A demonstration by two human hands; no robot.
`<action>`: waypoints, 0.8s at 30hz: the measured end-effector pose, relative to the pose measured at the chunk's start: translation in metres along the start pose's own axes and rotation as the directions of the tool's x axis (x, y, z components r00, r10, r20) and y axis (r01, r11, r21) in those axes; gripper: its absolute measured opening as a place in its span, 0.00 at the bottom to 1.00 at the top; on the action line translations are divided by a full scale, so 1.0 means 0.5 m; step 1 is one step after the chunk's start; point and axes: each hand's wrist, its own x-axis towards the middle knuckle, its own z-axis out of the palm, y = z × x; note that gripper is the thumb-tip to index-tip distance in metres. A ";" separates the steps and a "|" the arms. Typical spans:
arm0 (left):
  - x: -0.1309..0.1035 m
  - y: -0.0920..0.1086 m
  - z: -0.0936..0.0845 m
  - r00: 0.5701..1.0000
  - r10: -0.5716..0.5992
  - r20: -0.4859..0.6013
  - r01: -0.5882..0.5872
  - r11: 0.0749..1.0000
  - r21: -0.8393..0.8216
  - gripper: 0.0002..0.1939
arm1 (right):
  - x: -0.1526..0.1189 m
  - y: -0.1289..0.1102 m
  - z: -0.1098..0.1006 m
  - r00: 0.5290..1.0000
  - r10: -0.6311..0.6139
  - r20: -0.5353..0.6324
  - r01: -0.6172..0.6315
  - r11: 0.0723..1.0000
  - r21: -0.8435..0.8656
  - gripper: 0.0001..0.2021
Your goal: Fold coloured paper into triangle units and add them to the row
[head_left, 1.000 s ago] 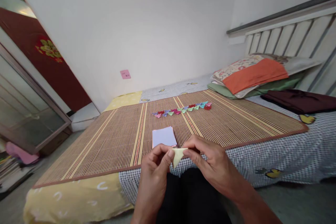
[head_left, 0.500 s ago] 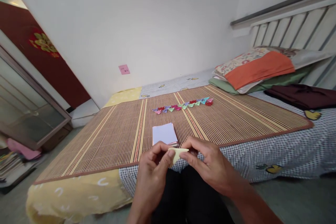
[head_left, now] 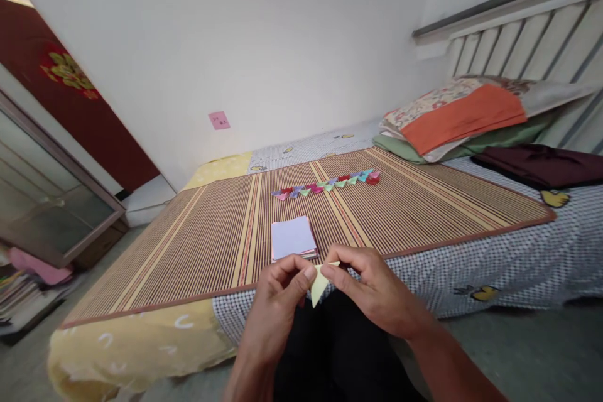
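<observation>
Between both hands is a small pale yellow folded paper (head_left: 319, 289), its pointed end hanging down. My left hand (head_left: 281, 295) pinches its left edge between thumb and forefinger. Thumb and fingers of my right hand (head_left: 367, 286) are closed on its upper right part. Just beyond the hands, a stack of square paper sheets (head_left: 293, 237) with a pale lilac one on top lies on the striped mat (head_left: 202, 245). Farther back on the mat runs a row of small folded paper triangles (head_left: 327, 186) in several colours.
Pillows (head_left: 466, 119) and a folded dark maroon cloth (head_left: 537, 165) lie at the bed's right side. A pink note (head_left: 219, 120) is stuck on the white wall. At the left stands a glass-panelled door (head_left: 51, 188).
The yellow paper has turned in my fingers, and its point now hangs lower and shows more. Both hands keep their pinch. The view has shifted slightly.
</observation>
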 end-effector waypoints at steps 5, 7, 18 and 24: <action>0.000 0.001 0.010 1.000 0.028 0.011 -0.028 1.000 -0.015 0.15 | 0.000 0.009 0.007 0.998 0.007 -0.067 -0.007 1.000 -0.002 0.17; 0.001 0.000 0.010 1.000 0.026 0.002 -0.026 0.999 -0.038 0.14 | 0.001 0.015 0.006 0.999 0.005 -0.040 -0.003 0.999 0.050 0.17; 0.006 -0.008 0.019 1.000 0.025 -0.009 -0.026 0.997 -0.069 0.15 | -0.002 0.019 0.006 0.997 -0.037 -0.073 0.041 0.997 0.061 0.19; 0.010 -0.001 0.019 0.999 0.001 0.041 0.003 0.996 -0.085 0.14 | 0.000 0.025 -0.010 0.994 -0.075 -0.080 0.075 0.997 0.000 0.20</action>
